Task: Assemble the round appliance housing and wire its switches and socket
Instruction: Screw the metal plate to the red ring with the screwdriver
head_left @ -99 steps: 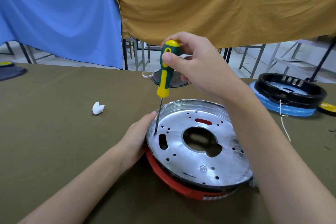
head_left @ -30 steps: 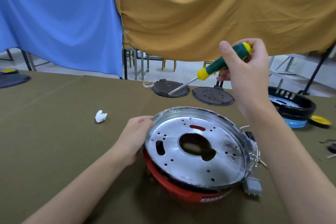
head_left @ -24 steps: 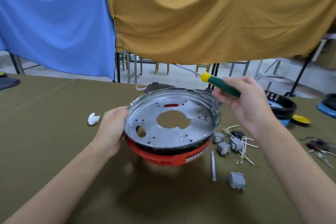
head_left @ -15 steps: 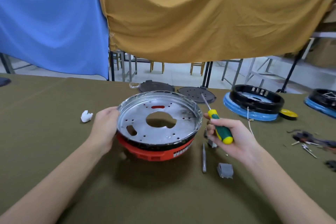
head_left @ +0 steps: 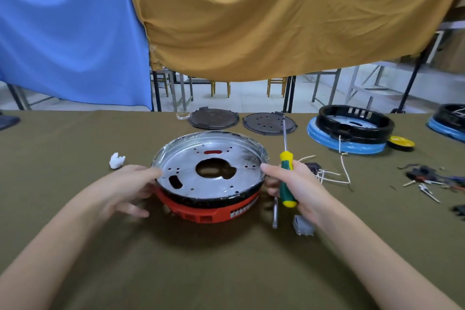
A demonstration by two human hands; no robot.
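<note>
A round housing stands in the middle of the olive table: a silver metal plate (head_left: 221,181) with a large centre hole on a black ring and a red base (head_left: 208,211). My left hand (head_left: 125,189) holds its left rim, thumb on the plate edge. My right hand (head_left: 294,184) grips a green and yellow screwdriver (head_left: 285,176), shaft pointing away from me, and its forefinger touches the right rim. White wires (head_left: 332,175) and small grey switch parts (head_left: 303,225) lie to the right of the housing.
Two dark round plates (head_left: 214,118) (head_left: 269,123) lie behind the housing. A black ring on a blue base (head_left: 349,133) stands at the right, with a yellow disc (head_left: 400,143) beside it. Loose terminals and leads (head_left: 427,178) lie far right. A white scrap (head_left: 117,160) lies at the left.
My right hand lifted the screwdriver off the plate, swung it right, then came down to the housing's right rim. My left hand stayed on the left rim.
</note>
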